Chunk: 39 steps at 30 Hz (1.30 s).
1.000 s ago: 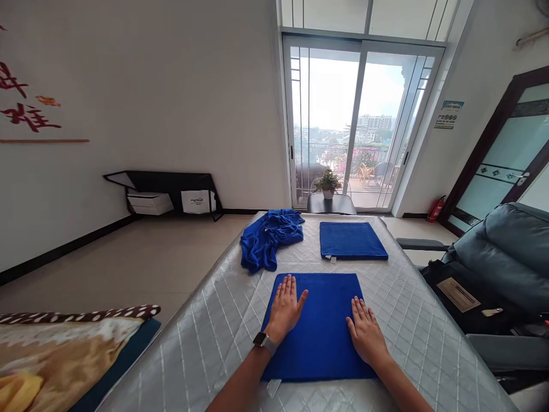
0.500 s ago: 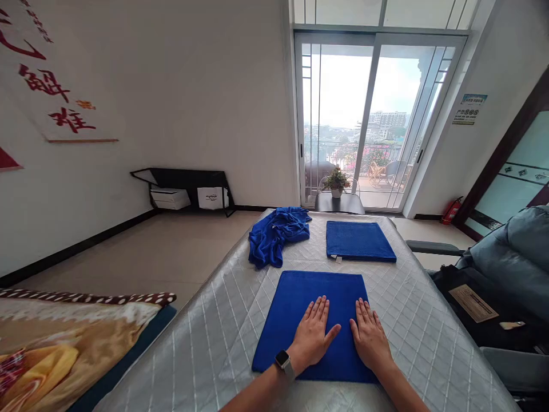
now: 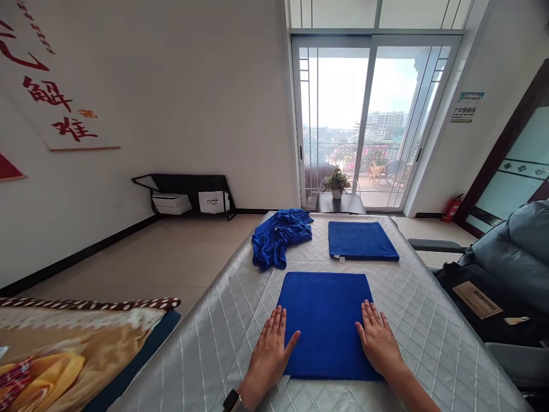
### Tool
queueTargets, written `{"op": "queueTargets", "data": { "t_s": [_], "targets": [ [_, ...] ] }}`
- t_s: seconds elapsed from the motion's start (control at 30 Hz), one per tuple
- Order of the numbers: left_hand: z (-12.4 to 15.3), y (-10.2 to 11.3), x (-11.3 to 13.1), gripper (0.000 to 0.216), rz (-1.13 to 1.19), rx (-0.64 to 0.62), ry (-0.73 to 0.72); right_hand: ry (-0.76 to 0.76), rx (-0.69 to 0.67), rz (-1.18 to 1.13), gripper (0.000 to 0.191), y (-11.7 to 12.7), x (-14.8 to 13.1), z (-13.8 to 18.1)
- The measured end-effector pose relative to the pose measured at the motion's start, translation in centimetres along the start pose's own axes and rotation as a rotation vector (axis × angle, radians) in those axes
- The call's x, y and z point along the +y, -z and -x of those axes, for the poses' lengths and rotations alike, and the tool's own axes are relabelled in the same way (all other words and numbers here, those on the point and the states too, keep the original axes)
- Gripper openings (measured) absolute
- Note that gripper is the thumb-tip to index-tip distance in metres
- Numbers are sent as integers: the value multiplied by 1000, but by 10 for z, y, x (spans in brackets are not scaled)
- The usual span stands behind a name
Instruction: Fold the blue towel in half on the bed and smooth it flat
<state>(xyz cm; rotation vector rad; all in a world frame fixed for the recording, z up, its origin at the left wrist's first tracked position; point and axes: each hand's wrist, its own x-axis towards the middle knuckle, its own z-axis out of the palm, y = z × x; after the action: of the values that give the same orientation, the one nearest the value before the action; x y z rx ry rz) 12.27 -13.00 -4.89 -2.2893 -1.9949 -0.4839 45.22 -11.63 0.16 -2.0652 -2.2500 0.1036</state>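
A folded blue towel (image 3: 328, 320) lies flat on the quilted silver table cover (image 3: 214, 349) in front of me. My left hand (image 3: 268, 357) rests open at the towel's left edge, fingers flat, partly on the cover. My right hand (image 3: 377, 343) lies open and flat on the towel's right side. Beyond it a second folded blue towel (image 3: 361, 240) sits at the far right. A crumpled blue towel (image 3: 278, 236) lies heaped at the far left. A watch is on my left wrist.
A patterned blanket (image 3: 72, 349) lies at the lower left. A grey armchair (image 3: 510, 269) stands to the right of the table. A small dark table with a potted plant (image 3: 337, 184) stands before the glass balcony doors. A black shelf (image 3: 184, 191) is against the wall.
My left hand has slid from the middle of the near towel out to its left edge. My right hand has shifted slightly right. The camera has turned a little.
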Motion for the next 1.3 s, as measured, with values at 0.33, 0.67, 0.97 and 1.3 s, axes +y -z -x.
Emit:
{"op": "queueTargets", "data": {
  "t_s": [0.33, 0.67, 0.97, 1.3],
  "targets": [
    [-12, 17, 106, 75, 159, -84, -233, 9, 38, -48, 69, -29, 0, 58],
    [-10, 12, 155, 72, 206, -175, -539, 55, 58, -33, 65, -50, 10, 52],
    [43, -12, 29, 80, -67, 28, -52, 6, 27, -102, 73, -40, 6, 53],
    [52, -21, 21, 87, -80, 131, -6, -28, 18, 11, 67, -27, -3, 41]
  ]
}}
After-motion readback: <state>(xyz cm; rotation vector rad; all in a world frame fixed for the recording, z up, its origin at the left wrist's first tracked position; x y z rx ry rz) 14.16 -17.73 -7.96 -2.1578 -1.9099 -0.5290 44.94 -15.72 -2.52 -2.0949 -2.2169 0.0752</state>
